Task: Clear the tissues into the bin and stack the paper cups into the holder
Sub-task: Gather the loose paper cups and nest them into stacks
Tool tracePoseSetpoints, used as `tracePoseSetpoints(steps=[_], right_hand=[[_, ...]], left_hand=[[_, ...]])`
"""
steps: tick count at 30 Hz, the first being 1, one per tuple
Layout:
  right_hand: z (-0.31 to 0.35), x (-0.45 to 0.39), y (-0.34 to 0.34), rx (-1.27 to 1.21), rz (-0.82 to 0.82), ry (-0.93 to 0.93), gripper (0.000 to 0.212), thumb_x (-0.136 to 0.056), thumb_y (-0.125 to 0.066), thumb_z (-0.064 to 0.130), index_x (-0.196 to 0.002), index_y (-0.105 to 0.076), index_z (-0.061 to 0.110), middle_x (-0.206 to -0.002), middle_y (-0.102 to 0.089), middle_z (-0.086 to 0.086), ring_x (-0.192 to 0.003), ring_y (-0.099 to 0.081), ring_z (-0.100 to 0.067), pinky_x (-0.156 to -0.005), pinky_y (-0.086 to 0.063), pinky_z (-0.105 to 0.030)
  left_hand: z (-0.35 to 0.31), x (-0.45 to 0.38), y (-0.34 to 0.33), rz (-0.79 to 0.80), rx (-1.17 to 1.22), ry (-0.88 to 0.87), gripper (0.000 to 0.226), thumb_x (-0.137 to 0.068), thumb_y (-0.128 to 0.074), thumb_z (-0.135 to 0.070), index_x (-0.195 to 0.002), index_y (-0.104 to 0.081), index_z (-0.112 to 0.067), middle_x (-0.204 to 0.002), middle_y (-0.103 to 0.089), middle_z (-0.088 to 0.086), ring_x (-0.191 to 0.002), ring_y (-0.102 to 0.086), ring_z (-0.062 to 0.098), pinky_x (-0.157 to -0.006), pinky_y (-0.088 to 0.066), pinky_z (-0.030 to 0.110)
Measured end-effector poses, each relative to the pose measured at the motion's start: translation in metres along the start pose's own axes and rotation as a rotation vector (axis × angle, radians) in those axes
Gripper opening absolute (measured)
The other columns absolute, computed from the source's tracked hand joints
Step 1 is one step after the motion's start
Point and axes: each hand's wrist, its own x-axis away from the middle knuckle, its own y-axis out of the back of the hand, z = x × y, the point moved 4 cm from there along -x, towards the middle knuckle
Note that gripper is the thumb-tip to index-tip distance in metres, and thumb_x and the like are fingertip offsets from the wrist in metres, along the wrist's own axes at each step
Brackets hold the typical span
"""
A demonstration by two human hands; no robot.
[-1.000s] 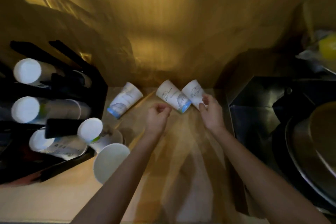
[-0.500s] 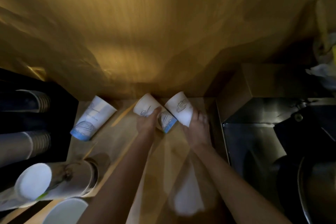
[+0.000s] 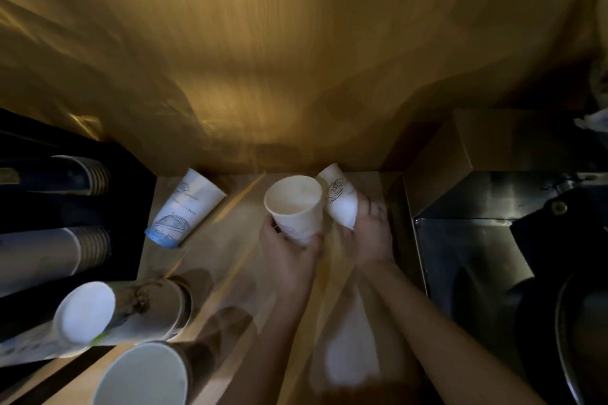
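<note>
My left hand (image 3: 289, 253) grips a white paper cup (image 3: 296, 207) by its base, with the open mouth turned up toward the camera. My right hand (image 3: 371, 233) holds a second white cup with a dark drawing (image 3: 340, 197), bottom pointing away and up, right beside the first. A third cup with a blue bridge print (image 3: 182, 209) lies on its side on the wooden counter (image 3: 237, 240), to the left of my hands. The black cup holder (image 3: 131, 207) stands at the left with stacks of cups (image 3: 52, 253) lying in its slots. No tissue is clearly visible.
A stack of cups (image 3: 131, 309) and a wide white cup mouth (image 3: 141, 375) sit at the lower left. A steel sink unit (image 3: 460, 240) and a dark round pan (image 3: 579, 322) fill the right. A wood-panelled wall (image 3: 296, 59) rises behind the counter.
My left hand has lifted its cup and tipped it so the mouth faces up. My right hand raised its cup slightly beside it. The camera moved closer.
</note>
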Motion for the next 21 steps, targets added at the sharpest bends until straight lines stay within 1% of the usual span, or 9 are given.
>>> tracePoseSetpoints(steps=[2, 4, 8, 10, 13, 15, 17, 19, 21], right_hand=[[0.002, -0.001, 0.005, -0.173, 0.027, -0.071, 0.065, -0.074, -0.071, 0.02, -0.131, -0.04, 0.01, -0.128, -0.053, -0.018, -0.117, -0.049, -0.032, -0.095, -0.041, -0.039], [0.005, 0.0, 0.016, -0.464, 0.007, -0.178, 0.069, -0.064, -0.082, 0.021, -0.123, -0.048, 0.008, -0.118, -0.062, -0.015, -0.105, -0.059, -0.029, -0.085, -0.05, -0.039], [0.021, 0.018, 0.039, -0.819, -0.05, -0.237, 0.072, -0.06, -0.081, 0.007, -0.122, -0.045, 0.011, -0.104, -0.058, -0.003, -0.083, -0.058, -0.013, -0.072, -0.046, -0.025], [0.031, 0.025, 0.049, -1.027, -0.056, -0.235, 0.057, -0.064, -0.076, 0.002, -0.111, -0.048, 0.016, -0.099, -0.06, -0.004, -0.075, -0.059, -0.009, -0.063, -0.051, -0.019], [0.044, 0.046, 0.069, -1.297, -0.057, -0.204, 0.058, -0.058, -0.07, 0.006, -0.113, -0.052, 0.013, -0.103, -0.067, -0.009, -0.088, -0.067, -0.023, -0.075, -0.056, -0.029], [0.053, 0.063, 0.081, -1.341, -0.026, -0.141, 0.069, -0.056, -0.069, 0.007, -0.122, -0.05, 0.013, -0.109, -0.068, -0.008, -0.097, -0.068, -0.02, -0.082, -0.056, -0.033], [0.062, 0.081, 0.085, -1.34, 0.07, -0.071, 0.07, -0.055, -0.073, 0.006, -0.121, -0.052, 0.015, -0.109, -0.069, -0.003, -0.098, -0.068, -0.017, -0.082, -0.057, -0.033], [0.069, 0.099, 0.078, -1.219, 0.161, 0.003, 0.068, -0.052, -0.081, 0.007, -0.115, -0.058, 0.017, -0.104, -0.071, 0.003, -0.096, -0.068, -0.011, -0.078, -0.057, -0.026], [0.07, 0.108, 0.064, -1.031, 0.181, 0.024, 0.069, -0.05, -0.087, 0.013, -0.114, -0.06, 0.016, -0.107, -0.07, 0.003, -0.1, -0.066, -0.01, -0.08, -0.056, -0.022]], left_hand=[[0.005, 0.015, 0.007, 0.008, -0.053, -0.094, 0.08, -0.059, -0.08, -0.024, -0.127, -0.038, -0.013, -0.125, -0.049, 0.005, -0.114, -0.05, 0.02, -0.094, -0.047, 0.036], [0.012, 0.027, 0.017, 0.008, -0.072, -0.17, 0.079, -0.059, -0.08, -0.021, -0.125, -0.036, -0.022, -0.121, -0.046, -0.002, -0.112, -0.049, 0.015, -0.093, -0.044, 0.03], [0.027, 0.047, 0.034, 0.059, -0.048, -0.2, 0.079, -0.06, -0.078, -0.023, -0.117, -0.026, -0.037, -0.119, -0.046, -0.008, -0.109, -0.047, 0.008, -0.085, -0.04, 0.021], [0.035, 0.049, 0.035, 0.083, -0.034, -0.161, 0.08, -0.062, -0.08, -0.02, -0.122, -0.029, -0.029, -0.119, -0.046, -0.008, -0.108, -0.047, 0.008, -0.083, -0.037, 0.017], [0.039, 0.054, 0.039, 0.099, -0.025, -0.168, 0.082, -0.059, -0.074, -0.036, -0.128, -0.035, -0.013, -0.11, -0.046, -0.02, -0.101, -0.044, -0.003, -0.07, -0.032, -0.003], [0.039, 0.056, 0.04, 0.132, -0.021, -0.188, 0.088, -0.056, -0.063, -0.05, -0.129, -0.036, -0.008, -0.105, -0.038, -0.031, -0.093, -0.039, -0.013, -0.069, -0.028, -0.011], [0.039, 0.055, 0.041, 0.149, -0.027, -0.181, 0.093, -0.055, -0.06, -0.056, -0.131, -0.034, -0.011, -0.108, -0.039, -0.03, -0.099, -0.04, -0.008, -0.07, -0.028, -0.012], [0.037, 0.056, 0.042, 0.145, -0.04, -0.217, 0.092, -0.057, -0.062, -0.057, -0.134, -0.031, -0.017, -0.116, -0.039, -0.022, -0.105, -0.041, -0.007, -0.073, -0.028, -0.011], [0.038, 0.056, 0.041, 0.143, -0.038, -0.27, 0.083, -0.064, -0.068, -0.049, -0.133, -0.028, -0.026, -0.121, -0.037, -0.024, -0.108, -0.037, -0.022, -0.079, -0.028, -0.01]])
